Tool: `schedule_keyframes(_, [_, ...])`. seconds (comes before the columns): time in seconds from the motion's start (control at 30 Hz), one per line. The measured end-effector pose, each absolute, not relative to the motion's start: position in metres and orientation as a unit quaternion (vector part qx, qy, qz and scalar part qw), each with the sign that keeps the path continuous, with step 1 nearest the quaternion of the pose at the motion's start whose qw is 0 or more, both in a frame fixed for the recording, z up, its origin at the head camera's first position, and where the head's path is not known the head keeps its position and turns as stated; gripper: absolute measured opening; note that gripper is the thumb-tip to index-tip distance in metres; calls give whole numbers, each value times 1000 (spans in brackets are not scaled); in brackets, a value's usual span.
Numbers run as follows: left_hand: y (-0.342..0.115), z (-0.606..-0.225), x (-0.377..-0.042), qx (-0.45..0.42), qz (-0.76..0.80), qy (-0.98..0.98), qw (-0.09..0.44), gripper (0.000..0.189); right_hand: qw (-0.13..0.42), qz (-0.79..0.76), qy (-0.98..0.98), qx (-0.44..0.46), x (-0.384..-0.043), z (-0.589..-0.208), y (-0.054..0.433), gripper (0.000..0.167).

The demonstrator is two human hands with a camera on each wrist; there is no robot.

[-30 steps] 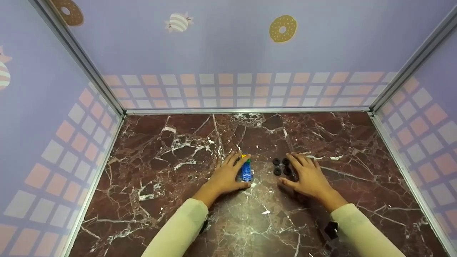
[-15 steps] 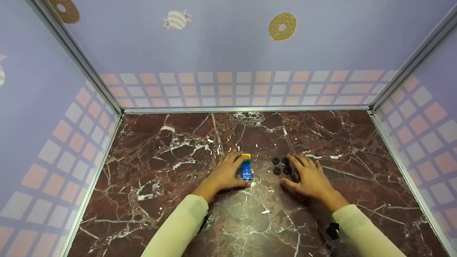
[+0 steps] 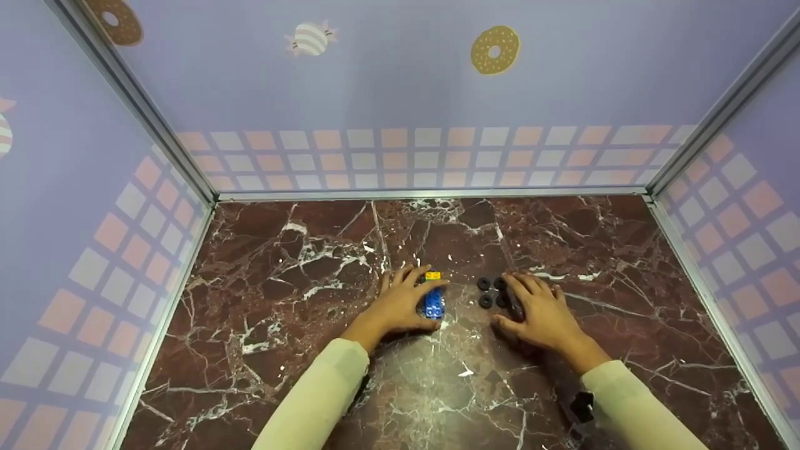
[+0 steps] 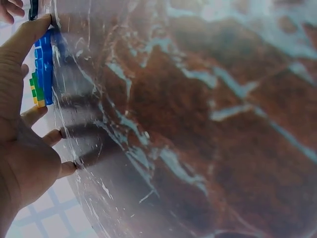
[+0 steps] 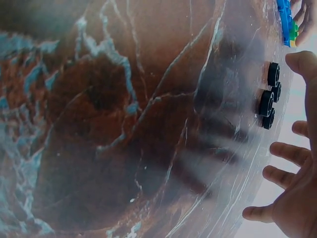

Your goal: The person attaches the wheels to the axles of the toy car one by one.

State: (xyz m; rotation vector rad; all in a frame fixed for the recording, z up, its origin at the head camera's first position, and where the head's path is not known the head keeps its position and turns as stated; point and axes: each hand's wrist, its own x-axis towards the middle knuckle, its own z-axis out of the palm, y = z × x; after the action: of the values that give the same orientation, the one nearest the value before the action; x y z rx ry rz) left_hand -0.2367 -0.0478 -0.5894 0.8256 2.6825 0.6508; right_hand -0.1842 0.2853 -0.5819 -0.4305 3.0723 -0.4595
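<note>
A toy-brick assembly, blue with a green and a yellow brick at its far end, lies on the marbled tabletop. My left hand arches beside it, index finger over the bricks and thumb at the near end. In the left wrist view the blue base shows between thumb and fingers. To the right, several small black wheels stand in a cluster. Spread fingers of my right hand lie just right of the wheels, partly covering them. The right wrist view shows these wheels apart from the fingers.
Purple walls with pink and white squares enclose the tabletop at the back and both sides. A metal strip runs along the back edge. Small white flecks are scattered near the bricks.
My left index finger has slid slightly right over the bricks, and more of the yellow brick shows. The right hand and the wheels hardly differ.
</note>
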Motion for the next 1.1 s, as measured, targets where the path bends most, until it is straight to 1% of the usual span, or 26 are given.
schedule_keyframes(0.23, [-47,-591,-237,277,227,925,124,92,3,-144,980,-134,-183,-583,287,94])
schedule_keyframes(0.47, [-47,-591,-235,289,242,920,107,94,5,-149,980,-133,-183,-583,287,93])
schedule_keyframes(0.57, [-47,-590,-234,295,254,916,98,90,5,-155,979,-131,-183,-583,287,92])
schedule_keyframes(0.8, [-47,-585,-234,295,294,906,73,71,11,-159,979,-124,-183,-582,287,93])
schedule_keyframes(1.1, [-43,-581,-230,242,445,859,67,65,9,-150,981,-123,-184,-580,287,93])
